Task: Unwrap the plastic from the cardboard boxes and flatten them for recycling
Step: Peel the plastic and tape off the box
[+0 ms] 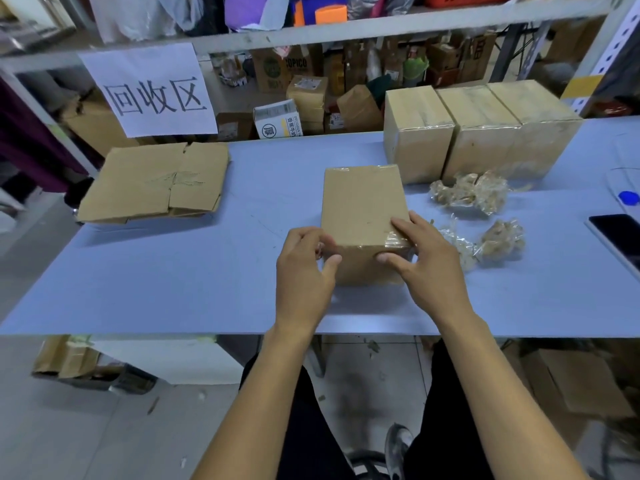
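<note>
While wrapped in plastic, cardboard box (363,206) on table (207,271), left grip (304,271) pinching wrap, right grip (422,261) clasping corner

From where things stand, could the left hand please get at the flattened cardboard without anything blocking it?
Probably yes: bare table lies between the left hand and the flattened cardboard. The hand first has to let go of the wrapped box.

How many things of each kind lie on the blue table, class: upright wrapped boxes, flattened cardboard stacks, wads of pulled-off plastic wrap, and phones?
Upright wrapped boxes: 4, one at the hands, three at the back
Flattened cardboard stacks: 1
Plastic wrap wads: 3
Phones: 1
Total: 9
</note>
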